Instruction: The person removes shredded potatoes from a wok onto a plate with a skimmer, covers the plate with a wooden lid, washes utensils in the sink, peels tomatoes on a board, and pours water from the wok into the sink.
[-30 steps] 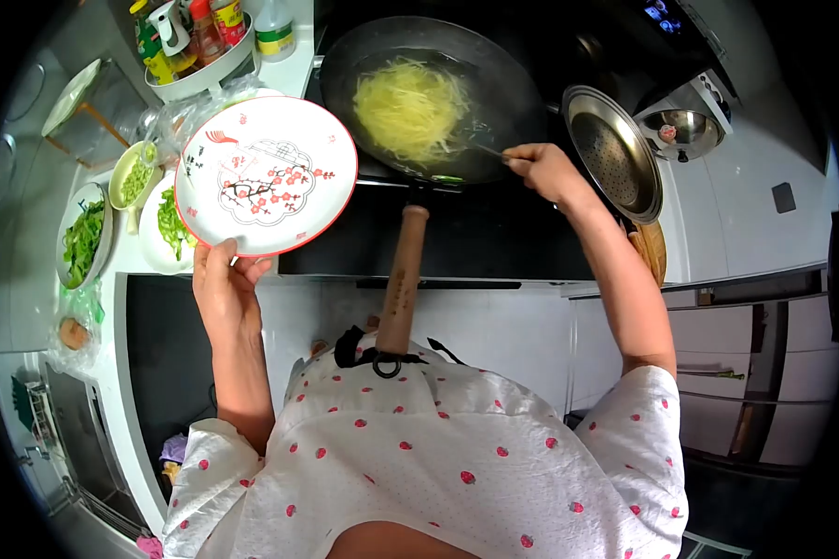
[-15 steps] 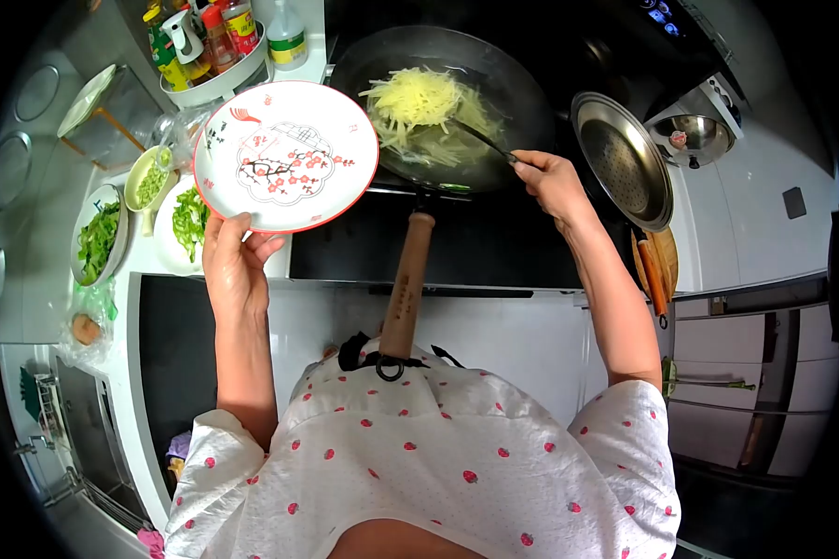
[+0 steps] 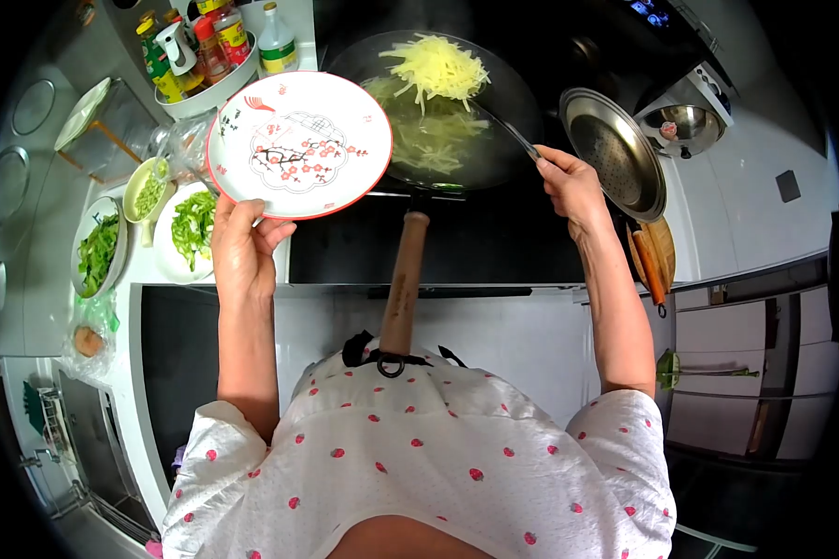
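Note:
My left hand [image 3: 244,244] grips the near edge of a white plate [image 3: 345,172] with a red rim and a blossom pattern. The plate hangs over the left edge of a dark wok [image 3: 508,140]. In my right hand [image 3: 570,186] is the handle of a metal utensil [image 3: 511,129]. Its head is hidden under a heap of pale yellow shreds [image 3: 443,70], raised above the wok. More shreds [image 3: 429,144] lie in the liquid below. The wok's wooden handle [image 3: 405,279] points toward my body.
Right of the wok lies a perforated metal pan [image 3: 615,154]. Farther right is a steel bowl [image 3: 692,130]. On the left counter stand a plate of chopped greens [image 3: 170,252], a green bowl [image 3: 140,202], a dish of leafy greens [image 3: 114,270] and a tray of bottles [image 3: 216,93].
The utensil has lifted a heap of shreds out of the liquid and up. My right hand has moved right. The plate in my left hand has shifted right, closer over the wok, and slightly away from me.

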`<state>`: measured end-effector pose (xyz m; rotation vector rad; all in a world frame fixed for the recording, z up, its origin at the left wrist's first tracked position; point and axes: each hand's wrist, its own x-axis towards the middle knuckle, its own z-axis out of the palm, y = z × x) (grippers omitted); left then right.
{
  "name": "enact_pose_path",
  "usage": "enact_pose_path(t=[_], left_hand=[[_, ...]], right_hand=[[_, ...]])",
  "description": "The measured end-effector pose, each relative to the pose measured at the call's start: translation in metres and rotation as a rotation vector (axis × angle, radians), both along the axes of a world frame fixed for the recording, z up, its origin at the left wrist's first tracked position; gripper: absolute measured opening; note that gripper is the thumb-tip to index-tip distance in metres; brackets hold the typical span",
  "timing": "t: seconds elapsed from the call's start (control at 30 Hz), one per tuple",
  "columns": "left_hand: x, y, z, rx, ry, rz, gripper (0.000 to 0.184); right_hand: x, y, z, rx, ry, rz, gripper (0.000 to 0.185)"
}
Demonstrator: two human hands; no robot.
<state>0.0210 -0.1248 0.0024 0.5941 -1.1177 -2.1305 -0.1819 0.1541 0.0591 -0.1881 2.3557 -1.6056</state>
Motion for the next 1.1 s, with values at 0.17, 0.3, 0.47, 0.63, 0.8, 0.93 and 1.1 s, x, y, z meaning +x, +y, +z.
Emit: enact_pose_path(t=[0.17, 0.3, 0.47, 0.63, 0.8, 0.93, 1.1], left_hand=[[-0.001, 0.006, 0.007, 0.007, 0.003, 0.009, 0.038], [-0.003, 0.004, 0.007, 0.008, 0.005, -0.024, 0.038], [0.001, 0.007, 0.01, 0.014, 0.025, -0.022, 0.037], [0.0, 0.003, 0.008, 0.012, 0.013, -0.034, 0.037], [0.001, 0.003, 0.009, 0.016, 0.034, -0.045, 0.036], [0.001, 0.001, 0.008, 0.026, 0.043, -0.061, 0.034], [0.0, -0.001, 0.008, 0.033, 0.05, -0.085, 0.033]], right_hand=[[0.007, 0.003, -0.002, -0.104, -0.017, -0.045, 0.024], [0.004, -0.002, 0.002, -0.118, -0.001, -0.037, 0.024], [0.009, 0.001, 0.003, -0.13, -0.007, -0.046, 0.025], [0.006, 0.001, 0.009, -0.123, 0.004, -0.05, 0.024], [0.007, 0.002, 0.007, -0.133, 0.007, -0.037, 0.025], [0.011, -0.002, 0.005, -0.139, 0.003, -0.05, 0.025], [0.014, -0.009, 0.006, -0.152, -0.003, -0.075, 0.025]])
